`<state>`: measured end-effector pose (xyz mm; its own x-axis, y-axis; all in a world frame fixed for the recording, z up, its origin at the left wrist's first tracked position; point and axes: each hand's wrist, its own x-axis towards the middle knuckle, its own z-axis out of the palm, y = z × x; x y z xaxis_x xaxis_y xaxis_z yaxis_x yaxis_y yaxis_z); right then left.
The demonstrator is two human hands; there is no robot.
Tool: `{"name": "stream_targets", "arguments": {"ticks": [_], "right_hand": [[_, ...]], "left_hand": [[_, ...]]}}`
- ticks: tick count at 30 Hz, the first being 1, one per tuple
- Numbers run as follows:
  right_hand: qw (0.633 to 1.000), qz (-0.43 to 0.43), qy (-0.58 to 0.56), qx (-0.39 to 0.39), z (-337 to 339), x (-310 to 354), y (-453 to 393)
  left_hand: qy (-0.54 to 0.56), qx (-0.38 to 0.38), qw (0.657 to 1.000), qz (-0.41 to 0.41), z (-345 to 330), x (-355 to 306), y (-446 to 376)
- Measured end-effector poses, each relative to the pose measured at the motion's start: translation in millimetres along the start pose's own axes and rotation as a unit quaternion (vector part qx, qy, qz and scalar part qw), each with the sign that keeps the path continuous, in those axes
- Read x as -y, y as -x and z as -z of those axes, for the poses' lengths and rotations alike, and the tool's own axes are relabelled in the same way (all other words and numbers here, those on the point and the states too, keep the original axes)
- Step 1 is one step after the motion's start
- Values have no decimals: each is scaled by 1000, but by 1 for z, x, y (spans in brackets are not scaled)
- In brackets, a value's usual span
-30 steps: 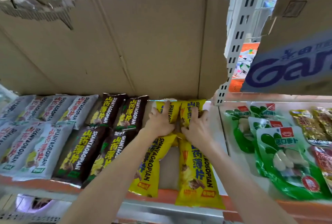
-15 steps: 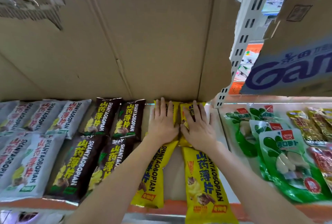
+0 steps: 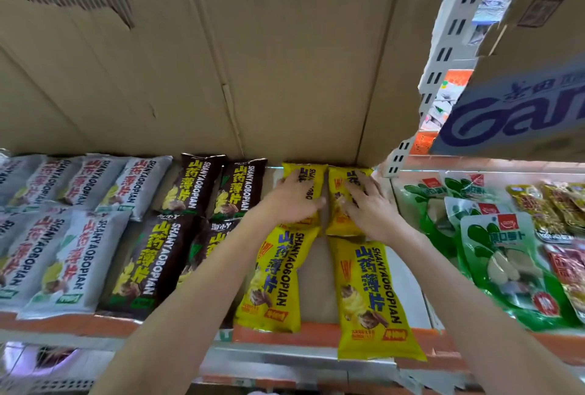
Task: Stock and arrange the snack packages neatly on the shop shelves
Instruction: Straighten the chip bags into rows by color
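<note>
Two hands flat, fingers spread, on rear yellow pkts at back of shelf: L hand presses rear-left yellow pkt, R hand presses rear-right yellow pkt, w/ front yellow pkts just ahead, one overhanging the shelf lip.

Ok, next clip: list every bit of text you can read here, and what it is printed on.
"SHANYAOBOPIAN": front right yellow package, also on the front left yellow package, brown packages and grey packages.
"Gar", cut off by the frame edge: blue-printed cardboard box.
Chinese characters on all snack packs and the green packages: not legible.
Small print: blurred.
</note>
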<state>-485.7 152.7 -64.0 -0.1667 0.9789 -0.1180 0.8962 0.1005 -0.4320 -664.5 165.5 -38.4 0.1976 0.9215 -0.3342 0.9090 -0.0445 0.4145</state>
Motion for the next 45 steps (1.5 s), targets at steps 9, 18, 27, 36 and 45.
{"name": "stream_targets", "arguments": {"ticks": [9,18,27,36,45], "right_hand": [[994,-19,106,14,-23,10,135],[985,37,-89,-141,-25,18,143],[988,-1,130,-81,-53,23,121],[991,-9,128,-38,-57,24,101],[988,29,91,-120,-57,35,146]], "left_hand": [[-88,-131,987,-18,-88,19,133],[52,-219,972,-70,-83,16,135],[-72,-207,973,-73,-105,17,116],[-145,-159,974,-76,-98,13,105],[-78,-257,939,-214,-109,21,138]]}}
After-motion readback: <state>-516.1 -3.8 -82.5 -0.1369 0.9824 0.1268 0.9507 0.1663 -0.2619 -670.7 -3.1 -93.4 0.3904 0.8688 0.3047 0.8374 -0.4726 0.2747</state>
